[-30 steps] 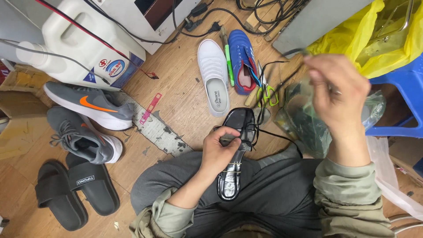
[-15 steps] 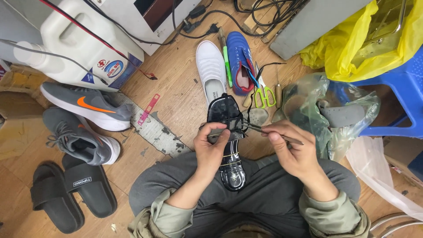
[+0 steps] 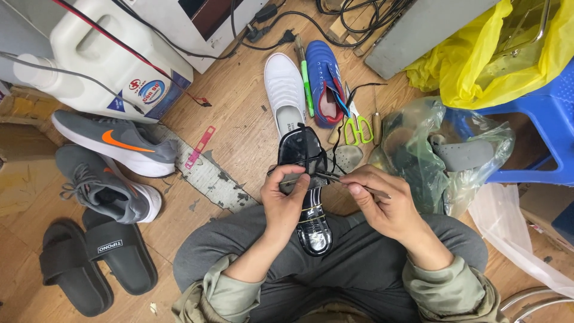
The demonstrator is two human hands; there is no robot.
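- L hand [image 3: 286, 200]: fingers curled tight round the mid part of a black sandal [image 3: 305, 191], thumb on top of the strap area; firm hold.
- R hand [image 3: 382, 206]: fingers pinched shut on a thin metal tool [image 3: 347, 182], prob. an awl or needle; tip meets the sandal just beside the L fingertips.
- Sandal held above the lap, toe end pointing away from the fingers, heel end down betw. the knees; glossy sole side faces up.
- Dark thread [image 3: 342, 128] runs up from the sandal, away from the R fingers.
- Just beyond the fingers on the floor [image 3: 239, 113]: white shoe [image 3: 284, 93], blue shoe [image 3: 326, 81], green pen [image 3: 307, 90] betw. them, green scissors [image 3: 357, 127].
- Right of the R fingers: clear bag [image 3: 418, 155] w/ dark stuff inside, touching a blue stool [image 3: 538, 119]; yellow bag [image 3: 478, 66] on top of the stool.
- Well left of the L fingers: 2 grey shoes [image 3: 113, 155], 2 black slides [image 3: 95, 263], white jug [image 3: 101, 57].
- Pink strip [image 3: 200, 146] lies betw. the grey shoes & the L fingers.
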